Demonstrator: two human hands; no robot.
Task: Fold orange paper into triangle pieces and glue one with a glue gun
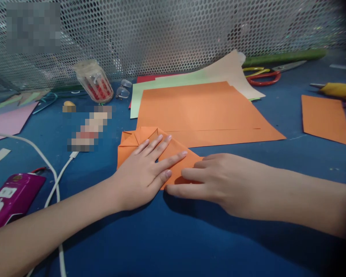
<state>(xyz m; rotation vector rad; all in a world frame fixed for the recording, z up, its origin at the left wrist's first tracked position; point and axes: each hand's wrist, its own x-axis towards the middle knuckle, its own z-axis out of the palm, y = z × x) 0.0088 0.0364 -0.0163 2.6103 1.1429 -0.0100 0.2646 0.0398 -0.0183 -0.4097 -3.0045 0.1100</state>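
A partly folded orange paper (175, 148) lies on the blue table, with creased flaps at its upper left. My left hand (144, 169) rests flat on it, fingers spread and pointing up and to the right. At the paper's right end is my right hand (213, 177), its fingers bent around the edge and its thumb at the lower edge, closed on the paper. Both palms and arms hide part of the folded sheet. Just behind it, larger orange sheets (196, 107) lie over pale green paper (137, 100).
A jar (95, 82) with red contents stands at the back left. A white cable (40, 152) and a magenta device (23, 192) lie left. Red-handled scissors (265, 79) lie back right, near an orange piece (324, 119). Perforated metal mesh (167, 34) rises behind.
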